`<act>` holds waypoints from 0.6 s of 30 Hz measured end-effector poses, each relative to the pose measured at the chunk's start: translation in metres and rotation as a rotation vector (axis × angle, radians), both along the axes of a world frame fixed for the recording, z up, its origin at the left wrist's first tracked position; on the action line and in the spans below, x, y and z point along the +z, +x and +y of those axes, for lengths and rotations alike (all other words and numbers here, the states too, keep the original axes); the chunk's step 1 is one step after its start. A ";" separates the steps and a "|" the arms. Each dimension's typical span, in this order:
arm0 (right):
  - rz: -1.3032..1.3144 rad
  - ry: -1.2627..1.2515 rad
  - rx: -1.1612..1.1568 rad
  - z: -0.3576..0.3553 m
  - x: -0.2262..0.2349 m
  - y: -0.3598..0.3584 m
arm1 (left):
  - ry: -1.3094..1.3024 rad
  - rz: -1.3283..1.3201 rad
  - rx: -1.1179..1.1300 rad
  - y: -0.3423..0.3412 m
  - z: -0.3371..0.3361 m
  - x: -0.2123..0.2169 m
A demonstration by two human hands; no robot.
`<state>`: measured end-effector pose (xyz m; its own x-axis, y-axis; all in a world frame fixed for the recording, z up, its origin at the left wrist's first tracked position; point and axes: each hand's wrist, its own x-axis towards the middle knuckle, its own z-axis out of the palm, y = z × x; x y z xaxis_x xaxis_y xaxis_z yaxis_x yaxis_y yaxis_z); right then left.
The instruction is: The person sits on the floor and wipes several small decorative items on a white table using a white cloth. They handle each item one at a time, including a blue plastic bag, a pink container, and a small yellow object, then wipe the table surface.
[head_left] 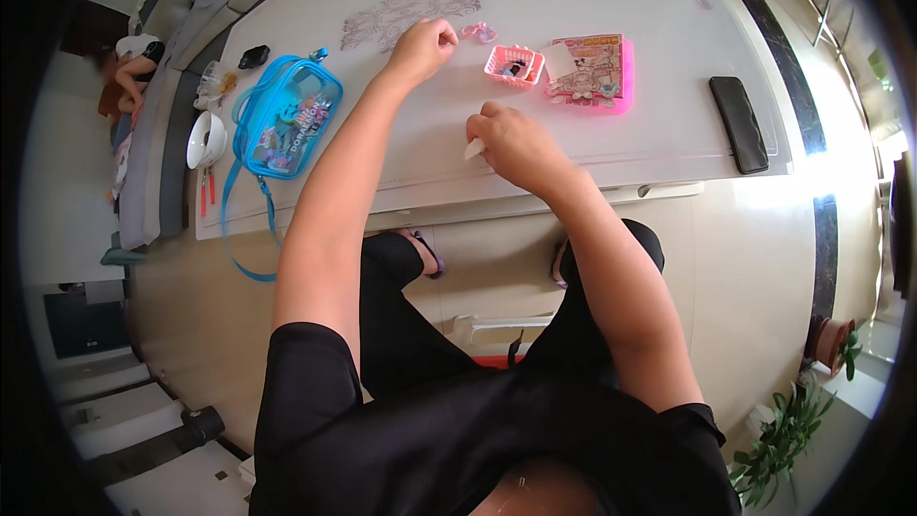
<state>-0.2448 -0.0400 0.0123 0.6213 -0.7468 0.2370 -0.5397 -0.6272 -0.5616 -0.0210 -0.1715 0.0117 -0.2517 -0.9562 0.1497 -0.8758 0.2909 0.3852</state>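
My left hand (423,53) is held above the table with its fingers curled in a pinch. Whatever may be between those fingers is hidden. Just right of it lies a small cluster of pink and lilac pieces (480,32). Nearer to me, my right hand (519,145) is closed, and a small flat white piece (474,148) sticks out from its fingertips. Beyond the right hand stands a little pink plastic basket (500,78) with small dark and coloured bits in it. A pink box (627,76) with a printed picture card on top sits right of the basket.
A clear-fronted blue bag (287,119) with a strap hanging over the table edge stands at the left. Beside it are a white bowl (206,140), red-handled utensils (207,188) and a small black object (253,57). A black phone (738,124) lies near the right edge.
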 end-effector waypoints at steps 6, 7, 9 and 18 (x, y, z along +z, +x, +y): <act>0.094 -0.081 -0.042 0.010 0.004 0.015 | -0.164 0.092 -0.030 -0.013 0.006 -0.014; 0.074 -0.080 -0.037 0.011 0.003 0.014 | -0.099 0.099 -0.013 -0.026 0.006 -0.012; 0.033 -0.078 -0.020 0.013 0.001 0.012 | -0.152 -0.015 -0.001 -0.039 0.005 -0.014; 0.008 0.054 0.023 0.008 0.000 0.009 | -0.113 0.042 -0.084 0.002 0.067 -0.009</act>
